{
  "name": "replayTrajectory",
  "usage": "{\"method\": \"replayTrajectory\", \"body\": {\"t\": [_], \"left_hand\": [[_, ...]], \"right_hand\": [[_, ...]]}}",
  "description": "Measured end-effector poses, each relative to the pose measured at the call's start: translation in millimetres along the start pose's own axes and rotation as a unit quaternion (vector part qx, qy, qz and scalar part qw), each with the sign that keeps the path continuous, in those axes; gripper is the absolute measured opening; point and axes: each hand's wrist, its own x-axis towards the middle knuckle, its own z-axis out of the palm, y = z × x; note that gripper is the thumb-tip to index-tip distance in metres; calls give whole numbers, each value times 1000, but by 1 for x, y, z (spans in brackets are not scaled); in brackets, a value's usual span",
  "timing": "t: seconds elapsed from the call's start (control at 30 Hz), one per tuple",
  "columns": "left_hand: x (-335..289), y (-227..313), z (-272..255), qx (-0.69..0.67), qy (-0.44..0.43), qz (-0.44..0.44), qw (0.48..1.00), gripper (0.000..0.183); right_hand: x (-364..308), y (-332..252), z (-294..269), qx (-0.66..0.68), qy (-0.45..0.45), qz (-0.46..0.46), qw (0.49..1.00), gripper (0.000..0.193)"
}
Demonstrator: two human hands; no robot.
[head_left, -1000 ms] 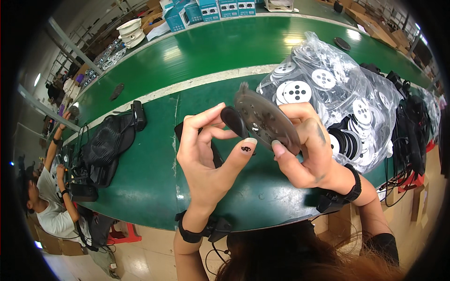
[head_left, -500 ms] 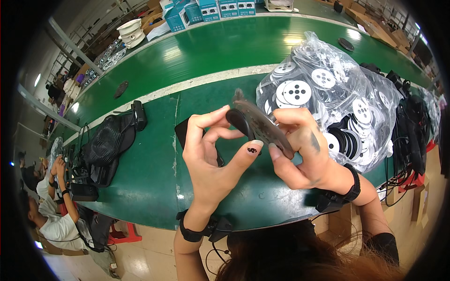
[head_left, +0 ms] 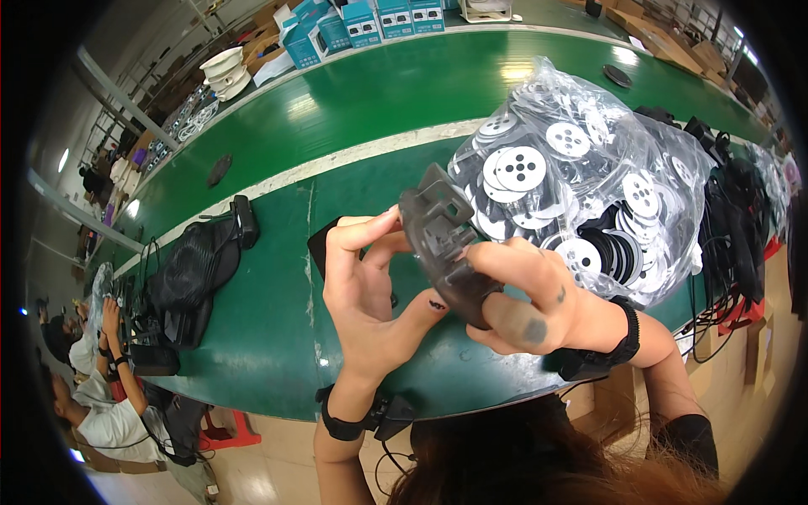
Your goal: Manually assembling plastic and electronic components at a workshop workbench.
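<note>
Above the green table I hold a dark grey, round plastic part (head_left: 442, 240) with a raised, slotted bracket on the face turned toward me. My right hand (head_left: 534, 295) grips its right and lower side, fingers wrapped over the edge. The thumb and index fingertip of my left hand (head_left: 366, 295) close on its left edge. A black flat object (head_left: 324, 244) lies on the table, partly hidden behind my left hand. Just beyond my right hand, a clear plastic bag (head_left: 665, 143) holds several white discs (head_left: 521, 168) with dark holes and some black rings (head_left: 621, 255).
A black mesh item (head_left: 194, 269) with cables lies at left. Across the table runs a green conveyor belt (head_left: 353, 101) carrying dark round parts (head_left: 617, 76). Blue boxes (head_left: 362, 23) stand behind it. Black cables (head_left: 741, 219) crowd the right edge. Another person (head_left: 118, 412) works at far left.
The dark plastic part has been turned, so its slotted bracket face now shows instead of its thin edge. My right fingers have shifted over it. Both hands stay in nearly the same place.
</note>
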Motion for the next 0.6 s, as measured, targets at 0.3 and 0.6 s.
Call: {"method": "replayTrajectory", "body": {"t": [0.3,0.6], "left_hand": [[0,0,5,-14,-2,4,1000,66],[-3,2,3,42,62,-45,996,60]], "right_hand": [[9,-5,-8,84,6,94,992,23],[14,-5,-3,154,32,177,972,22]]}}
